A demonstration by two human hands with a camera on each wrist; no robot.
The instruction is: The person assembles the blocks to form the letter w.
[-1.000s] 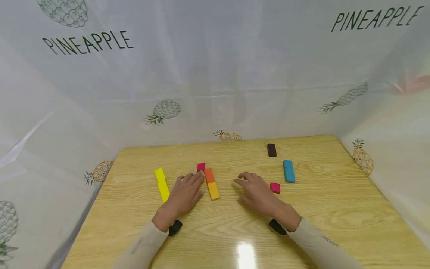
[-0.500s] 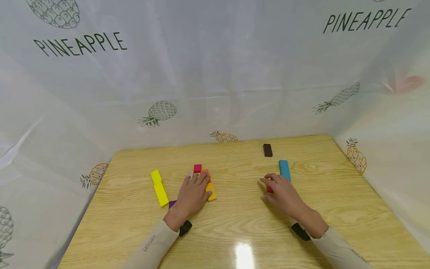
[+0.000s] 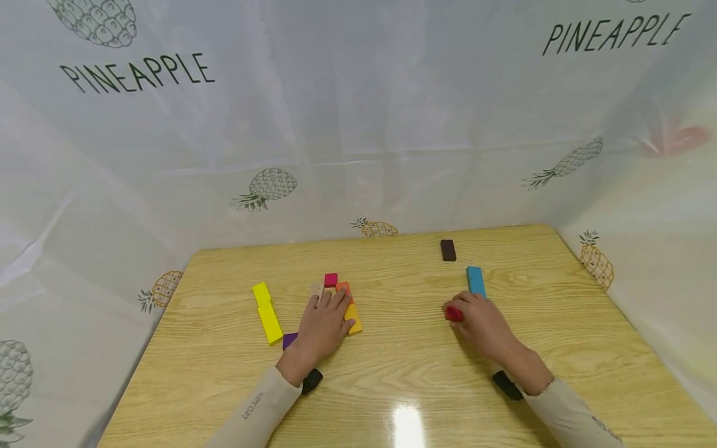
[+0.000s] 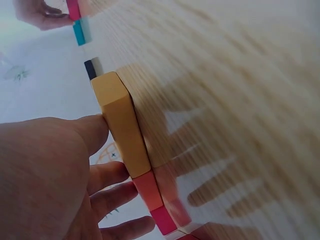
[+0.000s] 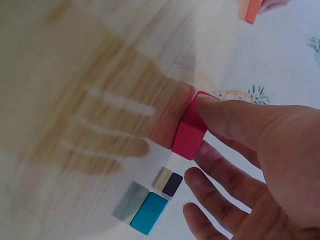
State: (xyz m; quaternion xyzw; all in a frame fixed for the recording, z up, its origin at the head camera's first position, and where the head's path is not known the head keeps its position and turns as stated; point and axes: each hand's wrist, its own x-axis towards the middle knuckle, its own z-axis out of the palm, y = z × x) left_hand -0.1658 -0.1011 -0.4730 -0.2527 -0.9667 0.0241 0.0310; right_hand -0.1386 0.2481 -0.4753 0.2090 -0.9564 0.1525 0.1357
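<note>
My left hand [image 3: 320, 326] lies over a row of blocks, fingers extended. Its fingertips touch an orange block [image 3: 350, 298], and the thumb rests against an amber block [image 4: 125, 130] joined end to end with it. Beyond the fingertips sits a small crimson block [image 3: 331, 280]. A pale block [image 3: 317, 290] is partly hidden by the fingers. On the right, my right hand [image 3: 484, 326] pinches a red block [image 5: 189, 132] between thumb and index finger, the other fingers loosely bent. The block appears tilted just off the wooden table.
Beyond the right hand lie a blue block [image 3: 475, 281] and a dark brown block [image 3: 448, 250]. Two yellow blocks [image 3: 270, 323] form a line left of my left hand. A purple block [image 3: 289, 340] shows beside that wrist. A pineapple-print sheet [image 3: 336, 124] hangs behind the table [image 3: 403, 373].
My right hand has moved right to the red block and now pinches and tips it. The left hand has shifted slightly right onto the orange and amber blocks, uncovering the purple block.
</note>
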